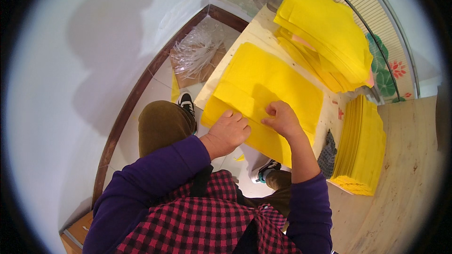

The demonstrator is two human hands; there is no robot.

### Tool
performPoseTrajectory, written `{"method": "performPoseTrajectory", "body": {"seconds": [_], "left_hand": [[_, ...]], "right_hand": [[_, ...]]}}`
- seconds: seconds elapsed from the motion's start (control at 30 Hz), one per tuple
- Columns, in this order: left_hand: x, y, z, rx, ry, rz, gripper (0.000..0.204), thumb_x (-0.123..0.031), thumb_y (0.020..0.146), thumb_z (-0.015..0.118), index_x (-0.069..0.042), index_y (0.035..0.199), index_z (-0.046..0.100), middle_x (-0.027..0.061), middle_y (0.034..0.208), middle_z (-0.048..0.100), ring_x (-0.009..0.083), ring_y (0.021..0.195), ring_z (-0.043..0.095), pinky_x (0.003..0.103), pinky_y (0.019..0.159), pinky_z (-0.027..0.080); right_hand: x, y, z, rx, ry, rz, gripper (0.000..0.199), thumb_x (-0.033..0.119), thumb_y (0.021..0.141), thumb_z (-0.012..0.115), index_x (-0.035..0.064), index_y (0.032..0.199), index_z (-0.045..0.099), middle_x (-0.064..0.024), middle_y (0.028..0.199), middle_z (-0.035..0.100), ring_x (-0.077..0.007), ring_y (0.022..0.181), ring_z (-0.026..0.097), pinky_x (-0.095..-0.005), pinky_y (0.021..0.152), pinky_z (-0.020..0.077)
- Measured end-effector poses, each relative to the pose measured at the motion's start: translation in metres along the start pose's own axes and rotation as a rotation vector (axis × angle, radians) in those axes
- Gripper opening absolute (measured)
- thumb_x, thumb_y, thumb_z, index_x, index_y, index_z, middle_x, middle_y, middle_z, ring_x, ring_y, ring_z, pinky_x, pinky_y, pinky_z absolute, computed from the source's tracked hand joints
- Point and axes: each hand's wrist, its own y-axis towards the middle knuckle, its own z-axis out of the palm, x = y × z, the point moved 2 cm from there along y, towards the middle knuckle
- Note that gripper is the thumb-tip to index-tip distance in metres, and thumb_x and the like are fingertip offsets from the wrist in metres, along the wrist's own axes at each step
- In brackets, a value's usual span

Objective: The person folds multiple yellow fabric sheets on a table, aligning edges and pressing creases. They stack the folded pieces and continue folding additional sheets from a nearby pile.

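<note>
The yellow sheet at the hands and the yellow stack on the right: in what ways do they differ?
The yellow sheet shows mostly a broad, flat face; the yellow stack shows many layered edges. The sheet looks wide, the stack long and narrow. The left hand and right hand are at the sheet; neither is at the stack. Both are yellow.

A flat, roughly rectangular piece of bright yellow, cloth-like material [282, 75] is spread at a slant on the pale wooden table [261, 30], its near edge reaching past the table's own. Its near part is crossed by a line beside the hands; whether a fold or a layer's edge is shown cannot be told. Its near edge is partly covered by the left hand [227, 133], and its surface is shadowed near the right hand [284, 120].
</note>
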Motion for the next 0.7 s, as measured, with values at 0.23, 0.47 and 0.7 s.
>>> {"method": "performPoseTrajectory", "body": {"seconds": [0.23,0.47,0.7], "left_hand": [[0.0,0.0,0.0,-0.015,0.008,0.012,0.015,-0.015,0.072,0.056,-0.009,0.086,0.059,0.0028,0.084,0.053,0.0209,0.086,0.051,0.034,0.077,0.037],[-0.003,-0.002,-0.004,-0.017,0.072,0.054,0.019,-0.019,0.076,0.054,-0.011,0.092,0.06,0.0009,0.086,0.053,0.0181,0.086,0.05,0.032,0.076,0.037],[-0.007,-0.003,-0.009,-0.088,0.118,0.065,0.025,-0.021,0.079,0.052,-0.011,0.101,0.06,-0.0003,0.088,0.053,0.0165,0.086,0.05,0.032,0.075,0.037]], "right_hand": [[0.02,-0.022,-0.006,-0.118,-0.089,-0.051,0.028,0.015,0.067,0.077,0.0032,0.086,0.06,-0.0151,0.083,0.064,-0.0354,0.08,0.061,-0.0404,0.071,0.049],[0.038,-0.059,-0.007,-0.197,-0.137,-0.097,0.025,0.015,0.073,0.072,0.0057,0.095,0.065,-0.0143,0.088,0.065,-0.0343,0.084,0.061,-0.0437,0.073,0.0479],[0.032,-0.084,0.009,-0.299,-0.157,-0.094,0.017,0.009,0.074,0.07,0.0058,0.091,0.068,-0.0135,0.087,0.064,-0.0346,0.084,0.061,-0.0407,0.073,0.0493]]}}
